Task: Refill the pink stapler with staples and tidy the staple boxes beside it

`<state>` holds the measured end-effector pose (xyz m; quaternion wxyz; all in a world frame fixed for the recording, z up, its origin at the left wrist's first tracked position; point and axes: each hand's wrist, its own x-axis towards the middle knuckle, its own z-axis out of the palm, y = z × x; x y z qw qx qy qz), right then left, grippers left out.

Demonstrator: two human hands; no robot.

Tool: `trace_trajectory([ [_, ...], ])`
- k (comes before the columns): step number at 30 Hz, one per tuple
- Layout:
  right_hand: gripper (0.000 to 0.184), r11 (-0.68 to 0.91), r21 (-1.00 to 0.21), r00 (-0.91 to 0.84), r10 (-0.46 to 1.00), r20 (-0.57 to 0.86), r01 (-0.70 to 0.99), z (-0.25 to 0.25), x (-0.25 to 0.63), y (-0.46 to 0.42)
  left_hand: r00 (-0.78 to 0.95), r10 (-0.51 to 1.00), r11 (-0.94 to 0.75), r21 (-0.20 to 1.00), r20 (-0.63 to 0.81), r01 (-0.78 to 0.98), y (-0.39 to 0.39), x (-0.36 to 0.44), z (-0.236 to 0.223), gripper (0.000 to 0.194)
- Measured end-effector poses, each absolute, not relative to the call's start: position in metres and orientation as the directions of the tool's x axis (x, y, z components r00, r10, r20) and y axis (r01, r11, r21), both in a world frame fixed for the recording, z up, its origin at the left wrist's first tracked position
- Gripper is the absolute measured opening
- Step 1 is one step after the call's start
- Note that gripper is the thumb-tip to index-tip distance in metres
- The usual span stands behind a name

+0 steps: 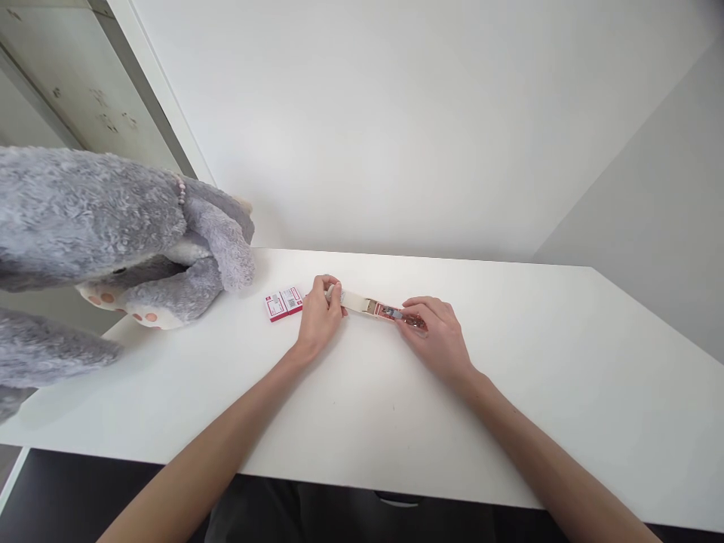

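A stapler (pixel 355 302) lies stretched out between my hands, seemingly folded open, with a cream-white arm on the left and a reddish part with metal pieces on the right. My left hand (pixel 321 317) is closed around the white end, thumb and fingers pinching it. At the other end, my right hand (pixel 438 332) grips the reddish part between thumb and fingers, covering some of it. Just left of my left hand are small red-and-white boxes (pixel 284 303) with printed labels, side by side on the table; another red edge is partly hidden behind that hand.
The white table (pixel 362 422) runs along a pale wall (pixel 396 136). A big grey plush toy (pixel 84 219) takes up the left side, its limbs and paws reaching over the table's left end. The table's front edge is near my lap.
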<state>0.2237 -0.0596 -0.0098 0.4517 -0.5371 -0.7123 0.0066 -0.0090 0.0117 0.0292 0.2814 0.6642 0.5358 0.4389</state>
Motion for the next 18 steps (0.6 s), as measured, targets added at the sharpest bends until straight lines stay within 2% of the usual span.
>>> trace_trajectory([
  [10,0.008,0.484,-0.337,-0.097,0.673,0.733,0.808,-0.0069,0.2239,-0.0585,0.036,0.939,-0.319,0.827,0.342,0.463,0.0083,-0.0074,0.031,0.02],
  [18,0.004,0.534,-0.238,-0.149,0.582,0.799,0.811,-0.0016,0.2218,-0.0588,0.055,0.943,-0.317,0.831,0.329,0.458,0.005,-0.0052,0.031,0.021],
])
